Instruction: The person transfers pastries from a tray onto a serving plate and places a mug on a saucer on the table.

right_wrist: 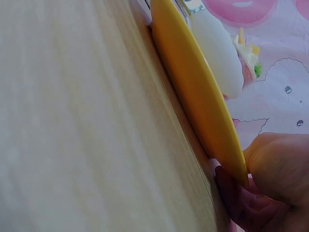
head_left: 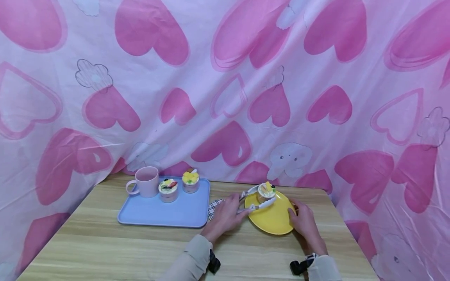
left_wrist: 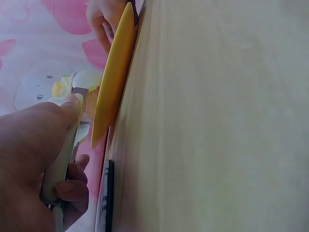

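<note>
One dessert cup, between tongs the left hand grips, is on or just over the yellow plate the right hand pinches; release appears outstanding, with two dessert cups on the tray.

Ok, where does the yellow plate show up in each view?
Head: plate right of centre, lower half.
Left wrist: plate left of centre, edge-on, near the top edge.
Right wrist: plate edge-on, slanting from the top edge down rightward.
Shared landmark: right hand at the plate's rim.
</note>
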The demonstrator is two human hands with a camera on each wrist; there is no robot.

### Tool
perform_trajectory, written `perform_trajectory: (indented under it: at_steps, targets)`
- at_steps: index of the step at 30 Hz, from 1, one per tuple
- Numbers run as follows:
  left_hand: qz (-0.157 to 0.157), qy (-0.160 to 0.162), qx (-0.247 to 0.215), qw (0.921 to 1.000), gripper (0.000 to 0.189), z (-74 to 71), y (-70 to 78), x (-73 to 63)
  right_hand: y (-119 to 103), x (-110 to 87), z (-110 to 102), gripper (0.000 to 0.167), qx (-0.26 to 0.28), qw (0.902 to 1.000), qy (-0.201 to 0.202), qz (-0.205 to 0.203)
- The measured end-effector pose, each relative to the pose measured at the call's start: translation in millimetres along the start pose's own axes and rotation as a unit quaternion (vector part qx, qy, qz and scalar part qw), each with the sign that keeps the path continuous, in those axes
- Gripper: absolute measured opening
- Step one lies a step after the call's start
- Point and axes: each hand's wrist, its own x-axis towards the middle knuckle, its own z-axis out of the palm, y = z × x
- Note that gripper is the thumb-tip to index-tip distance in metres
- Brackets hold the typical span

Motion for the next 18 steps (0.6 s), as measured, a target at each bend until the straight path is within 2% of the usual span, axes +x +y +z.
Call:
perform_trajectory:
  at_steps: [8, 18]
  targets:
    - [0.004, 0.002, -0.001, 1.0000, 0.065, 5.1, 3.6, 3.9, -5.2, -0.2, -1.2, 0.045, 0.001, 0.9998, -0.010, 0.018]
    - [-0.014, -0.008, -0.024, 0.9996, 0.067, 10.6, 7.7, 8.0, -4.3, 0.3, -1.6, 0.044, -0.002, 0.9998, -0.013, 0.017]
